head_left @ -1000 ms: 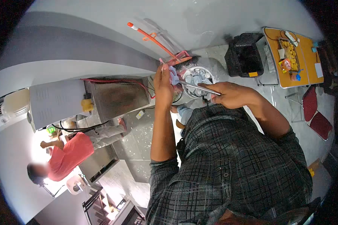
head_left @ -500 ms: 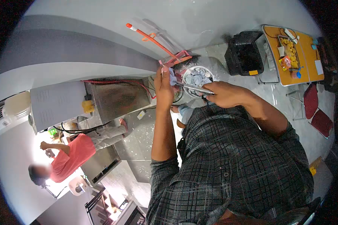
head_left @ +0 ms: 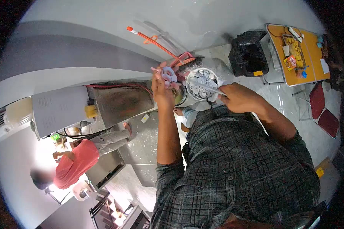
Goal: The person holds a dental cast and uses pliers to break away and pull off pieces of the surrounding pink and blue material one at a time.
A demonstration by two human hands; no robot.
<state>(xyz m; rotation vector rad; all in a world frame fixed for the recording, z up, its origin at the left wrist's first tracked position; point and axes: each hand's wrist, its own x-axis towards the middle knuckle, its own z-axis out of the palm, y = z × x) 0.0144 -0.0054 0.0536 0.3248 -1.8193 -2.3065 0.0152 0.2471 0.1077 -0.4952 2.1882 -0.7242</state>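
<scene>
My left hand (head_left: 162,92) is raised at the centre-left, its fingers closed on a pale pink-and-white item (head_left: 168,75) whose exact form I cannot make out. To the right, my right hand (head_left: 238,97) is wrapped round the end of a long metal tool (head_left: 208,87). The tool points left across a white bucket (head_left: 188,78), which holds many pale grey-white pieces (head_left: 203,80). Just below my left hand's item, a round container (head_left: 184,96) is partly hidden beside the bucket.
An orange-handled dustpan or broom (head_left: 158,45) leans at the wall. Right of the bucket are a black bin (head_left: 250,57), a yellow table (head_left: 294,78) and a red chair (head_left: 317,101). A person in a red shirt (head_left: 76,162) stands left by a metal counter (head_left: 122,105).
The tool's tip has left the item in my left hand and now lies over the bucket. My right hand moved slightly right, my left slightly left. The other person's arms have lowered.
</scene>
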